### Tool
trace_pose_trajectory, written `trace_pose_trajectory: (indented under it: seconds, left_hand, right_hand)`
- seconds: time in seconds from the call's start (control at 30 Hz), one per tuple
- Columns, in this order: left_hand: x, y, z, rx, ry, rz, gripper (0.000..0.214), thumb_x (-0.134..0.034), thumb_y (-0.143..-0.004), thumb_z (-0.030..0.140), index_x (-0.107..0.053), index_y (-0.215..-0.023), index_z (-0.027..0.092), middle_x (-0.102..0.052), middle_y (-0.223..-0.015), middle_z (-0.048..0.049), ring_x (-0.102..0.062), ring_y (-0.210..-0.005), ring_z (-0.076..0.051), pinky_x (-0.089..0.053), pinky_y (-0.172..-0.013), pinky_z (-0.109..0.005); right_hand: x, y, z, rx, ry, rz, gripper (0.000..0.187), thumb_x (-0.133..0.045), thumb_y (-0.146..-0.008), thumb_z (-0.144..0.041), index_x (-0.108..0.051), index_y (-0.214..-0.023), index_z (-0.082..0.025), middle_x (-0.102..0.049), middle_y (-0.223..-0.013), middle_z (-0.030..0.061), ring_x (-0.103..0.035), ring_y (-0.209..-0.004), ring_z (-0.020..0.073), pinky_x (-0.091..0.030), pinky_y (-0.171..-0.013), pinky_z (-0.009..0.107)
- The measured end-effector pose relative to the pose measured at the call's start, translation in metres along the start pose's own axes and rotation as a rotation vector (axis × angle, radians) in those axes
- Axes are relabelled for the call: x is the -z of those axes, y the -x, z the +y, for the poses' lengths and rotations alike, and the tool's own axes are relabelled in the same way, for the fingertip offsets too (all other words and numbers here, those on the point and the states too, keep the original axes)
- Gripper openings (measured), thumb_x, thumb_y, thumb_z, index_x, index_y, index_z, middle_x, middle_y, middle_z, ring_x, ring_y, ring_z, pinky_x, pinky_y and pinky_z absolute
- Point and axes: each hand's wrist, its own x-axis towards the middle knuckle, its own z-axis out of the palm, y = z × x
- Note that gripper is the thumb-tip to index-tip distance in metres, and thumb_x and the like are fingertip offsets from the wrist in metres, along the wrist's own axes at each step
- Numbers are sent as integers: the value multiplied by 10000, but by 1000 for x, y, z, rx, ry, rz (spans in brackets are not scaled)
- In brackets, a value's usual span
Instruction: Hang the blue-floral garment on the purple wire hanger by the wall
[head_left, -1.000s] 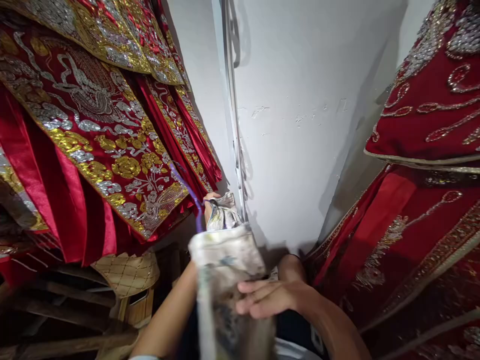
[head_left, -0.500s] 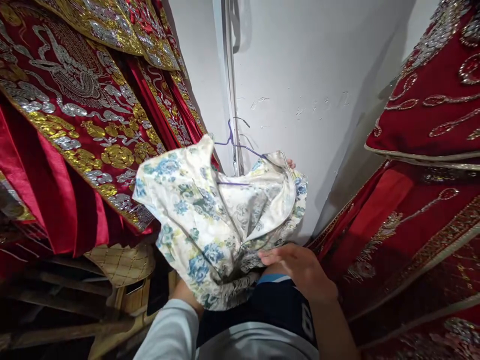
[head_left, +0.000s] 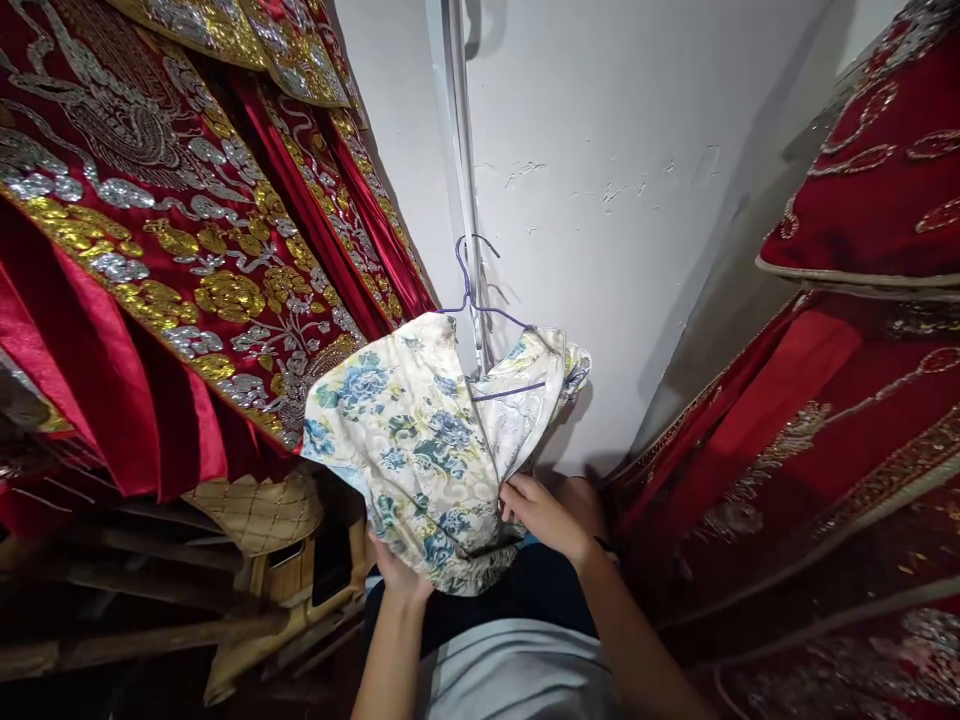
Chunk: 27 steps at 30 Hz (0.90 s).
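Observation:
A cream blouse with blue and green flowers hangs from a purple wire hanger, its V-shaped front partly open. My left hand grips the blouse at its lower left edge, with most fingers hidden behind the cloth. At the bottom of the neck opening, my right hand is closed, its fingertips pinching the edge of the front. Whatever small fastening may lie under those fingers cannot be made out. The hanger's hook shows in front of the wall, beside a metal strip.
Red embroidered garments with gold and silver sequins hang on the left. More red beaded clothing hangs on the right. A white wall stands ahead. At lower left is a wooden chair-like frame with a quilted tan piece.
My right hand has moved up and left onto the blouse's front edge. My left hand now shows at the lower left edge. Fingers seen at the right shoulder are gone from view.

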Motion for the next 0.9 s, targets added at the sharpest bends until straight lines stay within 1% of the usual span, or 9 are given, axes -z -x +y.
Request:
trace_pose_trajectory:
  seconds: [0.1,0.17,0.27,0.37,0.5,0.57,0.7,0.8,0.9]
  left_hand:
    - [1,8,0,38,150,66,661,-800,-615,608,-685,-1220,366,-737,-1158,-63,-625,-1236,-357,-515,-1050,-505]
    - [-7,6,2,27,175,142,720,-845,-585,494,-653,-1256,314,-750,-1112,-73,-653,-1198,-341,-507,-1061,-489]
    - [-20,-3,-3,5,231,243,692,-849,-591,428,-638,-1237,296,-752,-1104,-68,-661,-1194,-312,-498,-1073,-434]
    - [-25,-10,-16,32,258,255,658,-842,-600,396,-639,-1214,279,-745,-1135,-75,-665,-1188,-310,-517,-1044,-409]
    - [-27,-9,-25,62,273,204,642,-829,-616,373,-632,-1215,253,-736,-1159,-90,-669,-1175,-319,-541,-1009,-403]
    - [-27,-7,-24,90,288,234,640,-826,-632,343,-620,-1229,239,-737,-1136,-104,-678,-1152,-329,-552,-986,-414]
    - [-26,-5,-24,140,307,316,613,-807,-687,277,-580,-1255,234,-722,-1121,-120,-691,-1099,-325,-567,-933,-414]
    - [-14,-12,-31,49,215,351,540,-776,-718,286,-573,-1213,212,-696,-1099,-122,-674,-1092,-315,-544,-950,-428]
    - [-2,-20,-38,-280,-37,595,576,-735,-732,268,-520,-1261,194,-610,-1215,-131,-599,-1182,-307,-462,-1048,-466]
  right_hand:
    - [-9,-1,-9,-28,-52,-128,469,-448,-964,-601,-538,-711,-217,-583,-578,-2,-546,-542,155,-443,-548,275]
    - [-10,2,-14,-35,-106,-143,510,-458,-937,-667,-548,-724,-213,-585,-597,-2,-534,-524,148,-438,-527,275]
    - [-6,9,-16,-21,-175,-164,535,-487,-903,-708,-573,-762,-200,-623,-697,16,-552,-565,146,-447,-540,276]
    - [-3,12,-13,10,-162,-164,445,-585,-895,-617,-586,-763,-192,-640,-737,19,-566,-627,144,-439,-583,263]
    - [-4,10,-5,28,-63,5,435,-599,-906,-561,-548,-686,-189,-605,-657,8,-543,-612,146,-412,-593,269]
    - [-5,9,0,20,-28,48,451,-582,-912,-587,-534,-698,-193,-599,-657,3,-546,-610,148,-416,-595,270]
    - [-7,7,2,29,-130,-14,437,-530,-931,-606,-531,-763,-202,-594,-679,-12,-523,-568,127,-402,-547,250]
    - [-6,7,0,14,-215,-14,421,-580,-902,-567,-521,-702,-201,-579,-629,-17,-494,-523,110,-366,-504,235]
    - [-3,7,-1,-11,-247,66,383,-617,-880,-514,-550,-680,-195,-603,-600,-8,-482,-487,104,-338,-479,236]
